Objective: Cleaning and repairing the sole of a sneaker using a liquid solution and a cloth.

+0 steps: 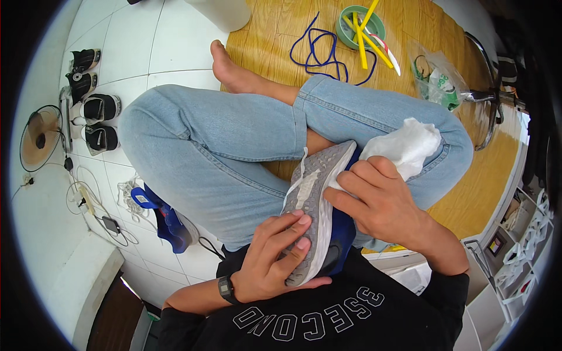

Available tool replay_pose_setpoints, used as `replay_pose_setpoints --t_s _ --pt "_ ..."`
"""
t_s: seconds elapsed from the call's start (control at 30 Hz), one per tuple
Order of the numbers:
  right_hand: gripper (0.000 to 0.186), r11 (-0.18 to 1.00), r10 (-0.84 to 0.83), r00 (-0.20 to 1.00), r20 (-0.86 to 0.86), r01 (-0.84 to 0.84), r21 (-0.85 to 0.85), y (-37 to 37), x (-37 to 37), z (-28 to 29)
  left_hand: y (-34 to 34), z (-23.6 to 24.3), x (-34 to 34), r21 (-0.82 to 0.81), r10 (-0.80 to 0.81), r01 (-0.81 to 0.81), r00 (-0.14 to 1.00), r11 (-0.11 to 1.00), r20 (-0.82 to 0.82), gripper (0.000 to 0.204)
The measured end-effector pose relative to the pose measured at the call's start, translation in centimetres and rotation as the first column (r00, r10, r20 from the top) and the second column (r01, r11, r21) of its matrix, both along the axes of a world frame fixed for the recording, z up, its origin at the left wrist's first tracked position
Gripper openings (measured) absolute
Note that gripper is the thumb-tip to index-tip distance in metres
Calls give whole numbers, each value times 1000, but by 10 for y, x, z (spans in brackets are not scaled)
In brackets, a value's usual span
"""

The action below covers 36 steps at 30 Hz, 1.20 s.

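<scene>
A grey knit sneaker (310, 184) with white laces and a white sole lies tilted in my lap over a blue item (345, 245), partly hidden. My left hand (275, 251) grips the sneaker near its lower end, fingers across the upper. My right hand (380, 205) is closed on a white cloth (404, 146) at the sole's right edge; the cloth drapes over my right thigh.
Blue laces (319, 55), a green bowl (372, 41) with yellow strips and a plastic bag (442, 82) are on the wooden flooring. Several black shoes (99, 138), a blue shoe (175, 234), a fan (41, 126) and cables stand at left. A shelf (515, 257) is at right.
</scene>
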State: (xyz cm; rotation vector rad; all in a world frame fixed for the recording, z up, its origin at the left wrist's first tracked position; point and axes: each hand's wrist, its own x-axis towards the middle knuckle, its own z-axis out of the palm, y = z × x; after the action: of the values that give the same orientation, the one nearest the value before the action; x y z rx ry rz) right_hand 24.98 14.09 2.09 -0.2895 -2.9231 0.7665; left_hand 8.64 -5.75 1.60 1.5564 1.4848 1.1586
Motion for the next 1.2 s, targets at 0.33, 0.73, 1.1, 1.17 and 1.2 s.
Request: replay_pose_setpoints --t_s 0.33,0.73,1.1,1.17,1.2 --pt "40 961 -119 993 -16 111 -254 16 3 0 -3 -4 -5 -11 20 -20 1000 1000 3 109" --pt "35 913 -67 997 31 74 -401 9 3 -4 -14 -10 1 -19 29 -29 1000 999 4 117" --pt "21 997 -39 997 74 44 -71 1 0 3 -11 -9 2 -30 72 -71 997 997 39 117" --pt "28 998 -37 995 89 42 -56 -6 2 5 -9 -8 1 -29 69 -68 997 997 40 117" --pt "35 998 -36 994 105 41 -42 -9 3 6 -8 -7 1 -30 68 -67 997 997 43 117"
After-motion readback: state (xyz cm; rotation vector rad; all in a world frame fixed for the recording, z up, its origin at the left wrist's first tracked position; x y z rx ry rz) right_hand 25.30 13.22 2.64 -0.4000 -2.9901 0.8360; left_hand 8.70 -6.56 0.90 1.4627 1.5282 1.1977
